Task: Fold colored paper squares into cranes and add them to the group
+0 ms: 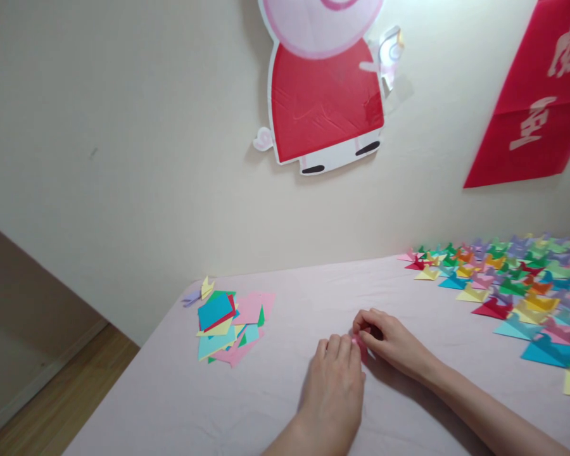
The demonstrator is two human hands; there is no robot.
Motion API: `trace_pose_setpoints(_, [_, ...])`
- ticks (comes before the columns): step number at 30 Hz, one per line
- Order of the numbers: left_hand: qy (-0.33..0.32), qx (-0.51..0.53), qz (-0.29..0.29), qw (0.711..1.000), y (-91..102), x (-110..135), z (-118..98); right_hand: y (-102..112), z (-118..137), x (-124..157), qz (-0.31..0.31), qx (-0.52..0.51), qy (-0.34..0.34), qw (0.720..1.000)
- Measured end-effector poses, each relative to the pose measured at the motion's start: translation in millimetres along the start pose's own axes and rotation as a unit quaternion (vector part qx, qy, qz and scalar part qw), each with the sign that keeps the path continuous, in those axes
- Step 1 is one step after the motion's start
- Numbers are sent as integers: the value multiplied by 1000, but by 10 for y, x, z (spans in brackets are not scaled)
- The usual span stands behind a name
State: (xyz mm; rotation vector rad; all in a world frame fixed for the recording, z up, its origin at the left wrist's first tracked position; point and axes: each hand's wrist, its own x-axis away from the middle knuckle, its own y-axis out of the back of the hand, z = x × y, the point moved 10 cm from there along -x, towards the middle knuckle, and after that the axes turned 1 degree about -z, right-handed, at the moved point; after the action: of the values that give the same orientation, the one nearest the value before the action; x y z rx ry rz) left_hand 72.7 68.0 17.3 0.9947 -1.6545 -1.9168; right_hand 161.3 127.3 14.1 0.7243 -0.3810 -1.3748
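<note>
Two of our hands meet over one small pink piece of folded paper [356, 341].
Our left hand [335, 380] lies palm down with its fingers bent on the pale pink cloth-covered table [266, 411]; we cannot tell whether it grips the paper, because its back hides what is under it. Our right hand [392, 342] pinches the paper's far end with thumb and finger, and the paper is between our hands, mostly hidden. To the left is a messy pile of flat, bright paper pieces [215, 312], with a blue one on top. Just behind it sit a purple folded paper shape [192, 297] and a yellow folded paper shape [206, 288]. Many colourful pointy folded paper shapes [513, 287] stand close together on the right, near the plain pale wall [161, 139].
</note>
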Motion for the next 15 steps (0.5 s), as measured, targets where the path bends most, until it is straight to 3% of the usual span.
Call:
trace_pose_setpoints(9, [2,17,-9,1000,-8,22,-59,44,-58,34,16,-56,-24,998])
trace_pose_setpoints(15, [7,30,8,999,-11,11,-55,140,-76,3,-53,107,-23,993])
